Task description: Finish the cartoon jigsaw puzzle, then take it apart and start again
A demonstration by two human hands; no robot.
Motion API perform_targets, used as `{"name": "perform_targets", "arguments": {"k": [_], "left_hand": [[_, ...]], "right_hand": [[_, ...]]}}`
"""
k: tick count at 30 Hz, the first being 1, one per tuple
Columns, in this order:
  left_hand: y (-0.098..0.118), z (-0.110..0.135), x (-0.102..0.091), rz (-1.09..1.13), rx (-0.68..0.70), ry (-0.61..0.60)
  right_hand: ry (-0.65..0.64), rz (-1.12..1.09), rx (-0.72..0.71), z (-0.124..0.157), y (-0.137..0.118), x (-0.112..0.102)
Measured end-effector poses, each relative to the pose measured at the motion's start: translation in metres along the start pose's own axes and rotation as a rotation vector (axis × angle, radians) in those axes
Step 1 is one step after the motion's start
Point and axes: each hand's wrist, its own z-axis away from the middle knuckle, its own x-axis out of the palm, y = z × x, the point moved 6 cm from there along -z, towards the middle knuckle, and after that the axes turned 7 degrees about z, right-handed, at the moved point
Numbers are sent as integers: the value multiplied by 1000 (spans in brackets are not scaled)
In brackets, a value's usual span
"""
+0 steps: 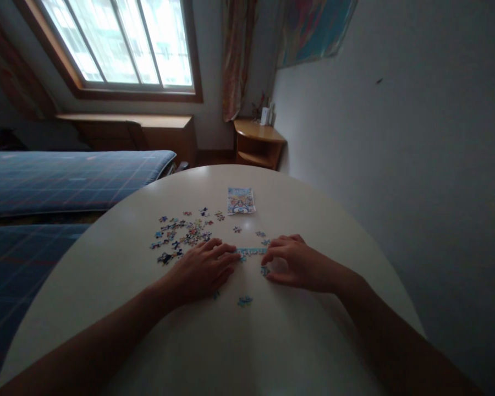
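Observation:
My left hand [208,268] lies palm down on the table with its fingers stretched out, the fingertips at the left end of a joined strip of puzzle pieces [251,251]. At the strip's right end is my right hand [292,263], its thumb and index finger curled around a loose puzzle piece [264,270] just below the strip. Another light blue piece touches the strip's lower edge near my left fingertips. Nearer to me lies a small cluster of blue-green pieces [245,301]. A piece is partly hidden under my left thumb.
Many loose puzzle pieces [193,234] are scattered to the left on the round white table [289,341]. A small printed picture sheet [241,201] lies further back. A plaid bed [74,179] stands left, a wall [396,154] rises right, and a corner shelf [259,132] is behind.

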Motion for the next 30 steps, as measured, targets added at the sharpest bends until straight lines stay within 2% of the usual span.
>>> {"name": "perform_targets", "arguments": {"k": [12, 20, 30], "left_hand": [[-2, 1, -2, 45, 32, 19], [-15, 4, 3, 91, 47, 31], [-11, 2, 0, 78, 60, 73]], "right_hand": [[-83, -14, 36, -4, -3, 8], [-36, 9, 63, 0, 9, 7], [-58, 9, 74, -1, 5, 6]]}}
